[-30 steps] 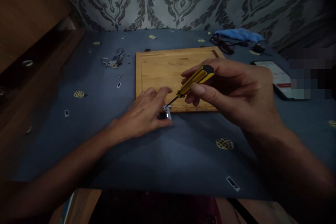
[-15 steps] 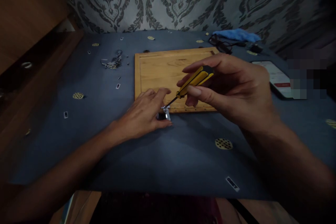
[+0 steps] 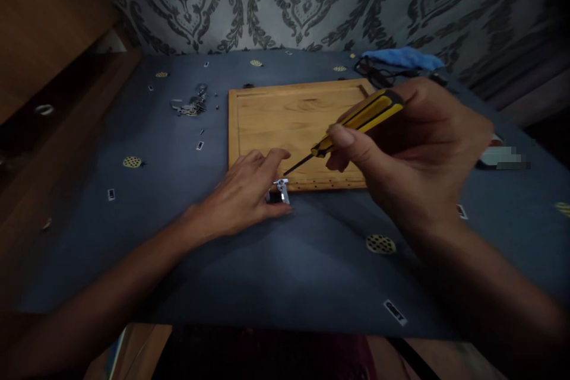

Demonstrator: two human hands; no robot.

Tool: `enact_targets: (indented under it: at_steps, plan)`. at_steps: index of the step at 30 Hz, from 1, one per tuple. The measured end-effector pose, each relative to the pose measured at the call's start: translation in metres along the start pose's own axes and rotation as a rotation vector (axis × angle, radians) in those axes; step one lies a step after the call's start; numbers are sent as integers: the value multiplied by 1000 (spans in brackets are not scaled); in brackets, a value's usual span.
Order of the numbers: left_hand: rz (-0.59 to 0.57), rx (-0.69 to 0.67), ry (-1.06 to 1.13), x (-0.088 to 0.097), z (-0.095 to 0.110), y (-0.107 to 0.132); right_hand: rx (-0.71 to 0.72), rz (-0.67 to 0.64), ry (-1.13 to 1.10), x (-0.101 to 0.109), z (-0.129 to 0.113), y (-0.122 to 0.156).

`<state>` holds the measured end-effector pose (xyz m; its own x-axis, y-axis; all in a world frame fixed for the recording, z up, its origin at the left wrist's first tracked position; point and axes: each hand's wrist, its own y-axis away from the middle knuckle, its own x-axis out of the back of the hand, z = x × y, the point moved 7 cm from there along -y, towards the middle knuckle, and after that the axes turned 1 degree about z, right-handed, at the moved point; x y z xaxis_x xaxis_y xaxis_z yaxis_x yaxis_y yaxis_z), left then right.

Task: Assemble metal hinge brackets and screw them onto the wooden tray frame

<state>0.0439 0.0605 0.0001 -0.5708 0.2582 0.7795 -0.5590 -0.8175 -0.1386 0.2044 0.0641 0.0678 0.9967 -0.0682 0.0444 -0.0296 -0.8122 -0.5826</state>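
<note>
My left hand [image 3: 247,193] rests on the blue cloth and pinches a small shiny metal part [image 3: 280,190] between thumb and forefinger, just in front of the wooden board [image 3: 271,116]. My right hand [image 3: 414,154] is closed round a yellow-and-black screwdriver [image 3: 356,122]. Its dark tip hangs a little above and to the right of the metal part, not touching it.
A heap of small metal pieces [image 3: 191,105] lies at the back left. Glasses [image 3: 378,74] and a blue cloth [image 3: 403,58] sit at the back right by the patterned wall. Small labels and dotted yellow discs [image 3: 380,243] are scattered on the table. A wooden cabinet [image 3: 53,41] stands left.
My right hand has lifted the screwdriver up and to the right, so its tip has come off the metal part. My left hand has stayed still.
</note>
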Motion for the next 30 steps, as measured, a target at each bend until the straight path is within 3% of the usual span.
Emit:
enact_targets:
  at_steps: [18, 30]
  plan:
    - [4, 12, 0, 0, 0, 1, -27, -68, 58, -3, 11, 2]
    - [-2, -4, 2, 0, 0, 0, -108, -306, 60, -8, 4, 0]
